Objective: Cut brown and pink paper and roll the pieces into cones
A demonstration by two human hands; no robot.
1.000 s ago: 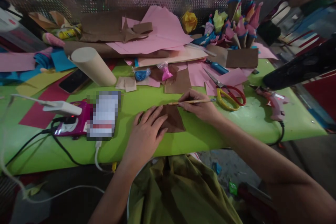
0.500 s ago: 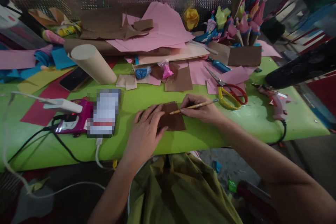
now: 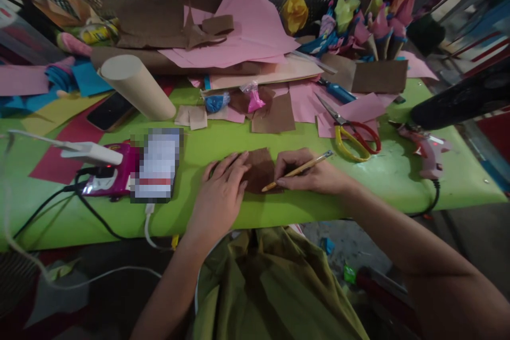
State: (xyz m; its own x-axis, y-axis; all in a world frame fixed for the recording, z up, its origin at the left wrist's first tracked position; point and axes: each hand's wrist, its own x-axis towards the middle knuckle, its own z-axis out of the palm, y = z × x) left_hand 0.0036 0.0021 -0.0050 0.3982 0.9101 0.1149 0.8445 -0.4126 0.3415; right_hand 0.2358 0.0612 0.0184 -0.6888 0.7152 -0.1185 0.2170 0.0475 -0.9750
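Observation:
A small square of brown paper [image 3: 258, 170] lies on the green bench in front of me. My left hand [image 3: 223, 191] rests flat on its left side, fingers stretched out. Between the thumb and fingers of my right hand [image 3: 305, 171] is a pencil [image 3: 298, 171], its tip down at the paper's lower right part. My right hand's edge lies at the paper's right side. Scissors [image 3: 350, 138] with one yellow and one red handle lie spread to the right, partly on pink paper. A larger brown piece of paper [image 3: 274, 117] is just beyond my hands.
On the left are a phone [image 3: 157, 167] with a charging cable, a magenta power strip [image 3: 111, 178] and a cardboard tube [image 3: 137, 87]. A pink glue gun [image 3: 430, 154] lies right, by a black cylinder [image 3: 458, 95]. Stacked pink paper [image 3: 243, 32] and paper flowers [image 3: 382, 32] line the back.
My right hand has brought the pencil tip down from the paper's middle toward its lower edge, and the pencil is tilted more steeply. My left hand stays on the paper.

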